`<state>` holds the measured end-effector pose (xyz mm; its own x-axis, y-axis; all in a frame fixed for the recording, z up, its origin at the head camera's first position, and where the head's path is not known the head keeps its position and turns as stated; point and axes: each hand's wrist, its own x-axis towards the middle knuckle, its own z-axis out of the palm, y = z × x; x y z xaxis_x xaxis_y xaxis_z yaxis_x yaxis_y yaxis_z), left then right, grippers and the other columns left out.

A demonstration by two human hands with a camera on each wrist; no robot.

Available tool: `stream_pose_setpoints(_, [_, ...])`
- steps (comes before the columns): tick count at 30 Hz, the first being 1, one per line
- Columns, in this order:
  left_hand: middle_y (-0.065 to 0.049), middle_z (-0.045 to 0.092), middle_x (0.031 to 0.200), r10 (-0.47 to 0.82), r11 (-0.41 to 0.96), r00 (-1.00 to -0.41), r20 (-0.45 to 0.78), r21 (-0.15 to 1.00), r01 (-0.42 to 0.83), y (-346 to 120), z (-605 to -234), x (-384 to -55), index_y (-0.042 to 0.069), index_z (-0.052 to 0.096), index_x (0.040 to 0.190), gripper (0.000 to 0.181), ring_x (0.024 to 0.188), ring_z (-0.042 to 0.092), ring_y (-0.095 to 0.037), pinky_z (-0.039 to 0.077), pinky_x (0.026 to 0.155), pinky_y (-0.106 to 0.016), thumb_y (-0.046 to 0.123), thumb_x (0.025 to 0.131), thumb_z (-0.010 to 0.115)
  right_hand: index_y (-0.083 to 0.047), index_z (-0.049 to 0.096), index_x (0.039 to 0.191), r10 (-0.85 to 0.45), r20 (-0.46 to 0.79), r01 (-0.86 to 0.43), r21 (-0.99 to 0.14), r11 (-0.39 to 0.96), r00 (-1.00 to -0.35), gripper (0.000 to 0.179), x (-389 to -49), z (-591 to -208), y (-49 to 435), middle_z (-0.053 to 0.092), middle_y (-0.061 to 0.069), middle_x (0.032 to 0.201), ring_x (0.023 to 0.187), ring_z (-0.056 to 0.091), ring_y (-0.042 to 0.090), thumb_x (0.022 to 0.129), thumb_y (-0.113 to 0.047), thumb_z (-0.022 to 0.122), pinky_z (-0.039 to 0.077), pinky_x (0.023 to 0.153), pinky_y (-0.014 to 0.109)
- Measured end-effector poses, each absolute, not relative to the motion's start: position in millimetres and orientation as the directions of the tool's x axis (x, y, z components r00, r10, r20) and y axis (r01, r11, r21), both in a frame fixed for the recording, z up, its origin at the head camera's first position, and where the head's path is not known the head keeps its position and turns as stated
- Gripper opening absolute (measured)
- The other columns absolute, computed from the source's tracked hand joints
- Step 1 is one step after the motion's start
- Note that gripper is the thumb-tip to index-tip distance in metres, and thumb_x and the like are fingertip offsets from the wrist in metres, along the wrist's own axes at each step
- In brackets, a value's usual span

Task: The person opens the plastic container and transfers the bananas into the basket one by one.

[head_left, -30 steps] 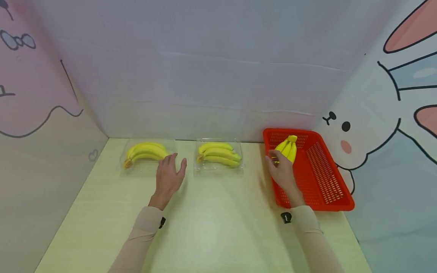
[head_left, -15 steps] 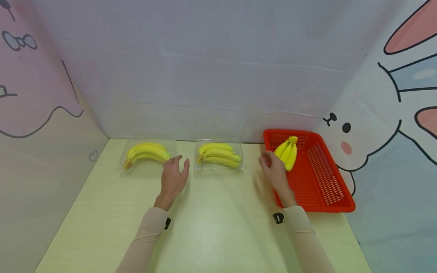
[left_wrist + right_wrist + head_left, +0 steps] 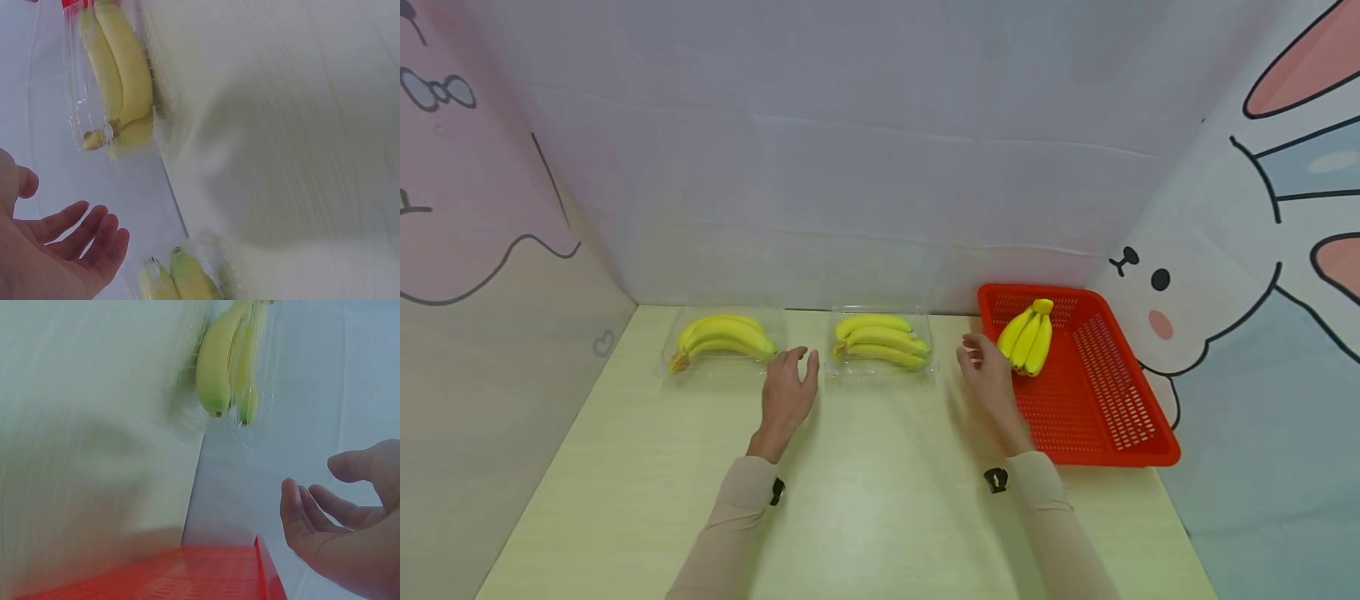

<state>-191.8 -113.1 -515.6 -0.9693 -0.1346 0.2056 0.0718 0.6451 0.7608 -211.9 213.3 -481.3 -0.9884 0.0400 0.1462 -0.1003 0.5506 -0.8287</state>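
Observation:
My left hand (image 3: 786, 396) hovers over the table between two clear plastic trays, its fingers loosely bent and holding nothing. Beside its fingertips, the left clear tray (image 3: 676, 329) carries a bunch of bananas (image 3: 726, 333). To its right, the middle clear tray (image 3: 880, 373) holds another bunch of bananas (image 3: 883, 340). My right hand (image 3: 991, 379), relaxed and holding nothing, is over the left rim of the red basket (image 3: 1101, 383). A third bunch of bananas (image 3: 1028, 337) lies in that basket, stem toward the back. In the right wrist view, the fingers (image 3: 300, 519) curve loosely around air.
A pale wood-look table (image 3: 880, 483) lies under everything. White cloth (image 3: 850, 167) rises behind the trays and basket. Printed cloth panels with cartoon figures (image 3: 1225, 300) stand at both sides.
My right hand has moved left, away from the bananas in the basket, out to the basket's left rim. My left hand has drifted slightly right, away from the left tray.

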Motion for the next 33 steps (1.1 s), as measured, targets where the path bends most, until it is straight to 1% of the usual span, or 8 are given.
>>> stream_pose_setpoints(6, [-0.023,0.064,0.123,-0.142,0.621,-0.965,0.219,0.779,0.085,-109.6,-522.0,-193.8,-0.004,0.064,0.128,0.042,0.113,0.058,-0.041,0.050,0.091,-0.055,0.031,0.108,0.052,0.006,0.055,0.133,0.051,0.154,-0.106,-0.849,0.517,-0.987,0.033,-212.0,-484.3,204.2,0.061,0.028,0.129,0.112,0.063,0.037,0.104,-0.007,0.060,0.052,0.100,0.050])
stream_pose_setpoints(11, [-0.023,0.065,0.119,-0.147,0.608,-0.964,0.219,0.789,0.087,-107.3,-527.2,-196.2,-0.005,0.064,0.126,0.038,0.108,0.060,-0.040,0.051,0.089,-0.053,0.026,0.107,0.054,0.005,0.055,0.133,0.067,0.145,-0.091,-0.856,0.510,-0.987,0.032,-213.3,-487.5,196.4,0.061,0.028,0.129,0.113,0.063,0.038,0.103,-0.006,0.060,0.052,0.100,0.050])
stream_pose_setpoints(16, [-0.023,0.067,0.114,-0.163,0.582,-0.964,0.209,0.810,0.077,-103.5,-531.2,-198.1,-0.006,0.065,0.124,0.036,0.103,0.063,-0.039,0.052,0.088,-0.053,0.023,0.106,0.056,0.005,0.056,0.133,0.096,0.122,-0.052,-0.843,0.535,-0.988,0.032,-215.7,-494.8,191.4,0.063,0.025,0.128,0.113,0.063,0.036,0.103,-0.007,0.060,0.052,0.101,0.048])
stream_pose_setpoints(21, [-0.022,0.068,0.110,-0.190,0.558,-0.963,0.190,0.828,0.053,-100.0,-535.0,-200.1,-0.007,0.066,0.123,0.033,0.099,0.064,-0.037,0.052,0.087,-0.051,0.020,0.105,0.057,0.006,0.055,0.135,0.105,0.099,-0.027,-0.843,0.537,-0.989,0.034,-216.8,-500.8,188.8,0.063,0.024,0.129,0.114,0.062,0.036,0.104,-0.007,0.058,0.052,0.101,0.048])
stream_pose_setpoints(30, [-0.020,0.070,0.106,-0.218,0.505,-0.964,0.151,0.863,0.021,-95.1,-539.2,-203.0,-0.007,0.067,0.121,0.033,0.096,0.066,-0.035,0.053,0.086,-0.050,0.020,0.105,0.056,0.011,0.060,0.126,0.109,0.142,-0.062,-0.843,0.534,-0.984,0.029,-219.9,-509.7,184.5,0.067,0.027,0.119,0.107,0.066,0.039,0.100,-0.002,0.060,0.054,0.097,0.050])
stream_pose_setpoints(33, [-0.021,0.070,0.104,-0.224,0.492,-0.963,0.150,0.870,0.021,-94.5,-543.0,-204.4,-0.008,0.068,0.119,0.032,0.095,0.067,-0.035,0.054,0.086,-0.050,0.019,0.105,0.056,0.011,0.060,0.127,0.104,0.116,-0.042,-0.844,0.535,-0.988,0.030,-219.4,-512.5,183.5,0.066,0.026,0.121,0.109,0.065,0.038,0.101,-0.004,0.060,0.054,0.097,0.050])
